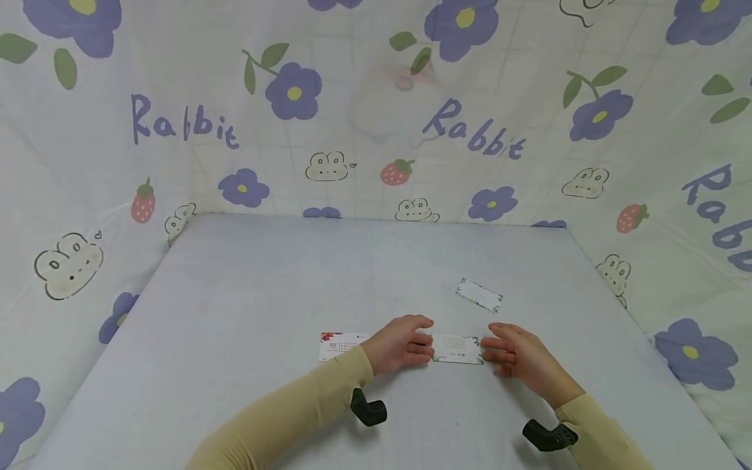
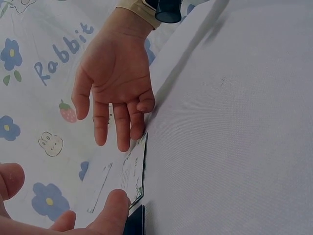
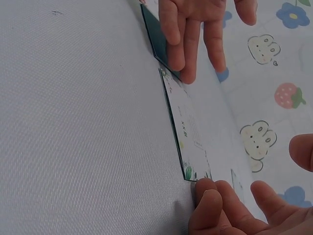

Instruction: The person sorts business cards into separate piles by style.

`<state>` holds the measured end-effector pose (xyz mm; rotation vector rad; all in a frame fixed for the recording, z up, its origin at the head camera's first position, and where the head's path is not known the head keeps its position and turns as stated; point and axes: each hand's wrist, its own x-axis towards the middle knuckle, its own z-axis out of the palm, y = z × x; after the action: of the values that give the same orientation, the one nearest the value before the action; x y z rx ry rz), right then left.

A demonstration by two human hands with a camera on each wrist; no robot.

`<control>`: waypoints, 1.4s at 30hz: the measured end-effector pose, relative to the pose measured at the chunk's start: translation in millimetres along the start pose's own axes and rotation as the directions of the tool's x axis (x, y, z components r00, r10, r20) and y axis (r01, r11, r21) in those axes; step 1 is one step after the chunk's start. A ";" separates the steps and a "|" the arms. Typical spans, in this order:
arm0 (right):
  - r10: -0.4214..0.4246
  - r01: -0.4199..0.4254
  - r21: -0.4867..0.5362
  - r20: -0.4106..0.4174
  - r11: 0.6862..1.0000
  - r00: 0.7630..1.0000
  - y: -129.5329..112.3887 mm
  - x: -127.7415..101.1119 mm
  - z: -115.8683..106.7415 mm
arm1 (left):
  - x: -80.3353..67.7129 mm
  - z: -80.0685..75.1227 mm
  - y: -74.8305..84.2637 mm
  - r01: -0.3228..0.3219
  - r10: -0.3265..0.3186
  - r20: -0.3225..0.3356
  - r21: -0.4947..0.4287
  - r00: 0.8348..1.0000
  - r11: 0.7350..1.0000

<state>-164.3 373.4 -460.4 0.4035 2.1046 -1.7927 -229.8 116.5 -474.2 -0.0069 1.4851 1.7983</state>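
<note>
Steadying a floral card with relaxed fingertips at each end, left hand and right hand are risking skewing it through uneven pressure.

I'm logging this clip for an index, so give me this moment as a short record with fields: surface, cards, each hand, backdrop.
surface: grey table
cards: three; middle card between the hands, left card partly under the left forearm, far card lying apart, beyond the right hand
left hand: fingertips on the middle card's left end
right hand: fingertips at the middle card's right end
backdrop: floral sheet printed with "Rabbit"
</note>
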 end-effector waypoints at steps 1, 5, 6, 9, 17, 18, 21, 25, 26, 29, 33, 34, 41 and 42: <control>0.000 0.000 0.001 0.000 1.000 1.000 0.1 -0.2 0.1 | -0.5 -0.2 0.4 0.001 -0.001 -0.001 -0.003 1.000 1.000; -0.005 0.005 0.001 0.002 1.000 1.000 0.0 -1.9 -0.8 | -3.4 -2.9 3.5 -0.006 0.006 -0.003 -0.024 1.000 1.000; -0.005 0.005 -0.001 0.000 1.000 1.000 -0.2 -2.7 -0.9 | -4.6 -4.5 4.8 -0.012 0.011 -0.005 -0.029 1.000 1.000; -0.005 0.005 -0.002 -0.005 1.000 1.000 -0.3 -5.0 -3.9 | -7.0 -12.7 8.6 -0.031 0.030 -0.012 -0.048 0.999 0.998; 0.012 -0.011 0.034 -0.026 0.999 1.000 6.4 -14.7 -24.7 | -14.0 -52.8 20.2 -0.088 0.083 -0.053 -0.105 0.995 0.991; 0.013 -0.012 0.043 -0.025 0.999 1.000 8.1 -16.1 -28.2 | -14.9 -58.6 21.6 -0.091 0.084 -0.064 -0.114 0.994 0.989; 0.027 -0.024 0.080 -0.033 0.996 0.999 12.5 -20.8 -38.8 | -18.4 -74.6 25.4 -0.103 0.091 -0.091 -0.139 0.992 0.985; 0.045 -0.039 0.130 -0.043 0.991 0.998 18.3 -27.3 -52.3 | -23.2 -91.6 29.5 -0.116 0.096 -0.126 -0.158 0.987 0.981; 0.047 -0.040 0.141 -0.043 0.989 0.998 19.5 -28.7 -55.2 | -24.0 -95.3 30.2 -0.118 0.097 -0.132 -0.159 0.986 0.980; 0.055 -0.047 0.159 -0.047 0.986 0.997 22.4 -32.8 -62.1 | -26.6 -104.6 31.7 -0.118 0.095 -0.152 -0.150 0.984 0.982; 0.060 -0.049 0.194 -0.048 0.980 0.997 24.9 -37.3 -69.3 | -30.8 -113.9 32.7 -0.120 0.100 -0.163 -0.121 0.982 0.985; 0.065 -0.053 0.204 -0.050 0.978 0.997 25.3 -38.3 -70.5 | -32.0 -116.0 32.8 -0.121 0.101 -0.163 -0.118 0.981 0.986; 0.087 -0.075 0.227 -0.042 0.971 0.995 27.2 -41.2 -74.4 | -39.0 -125.2 34.8 -0.128 0.104 -0.174 -0.136 0.979 0.982; 0.085 -0.074 0.227 -0.037 0.971 0.996 27.3 -41.4 -74.4 | -39.4 -125.8 34.9 -0.128 0.103 -0.173 -0.138 0.979 0.982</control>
<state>-121.1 451.5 -456.1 0.5853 1.8906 -1.9988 -279.8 -10.2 -466.6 -0.1504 1.4876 2.0423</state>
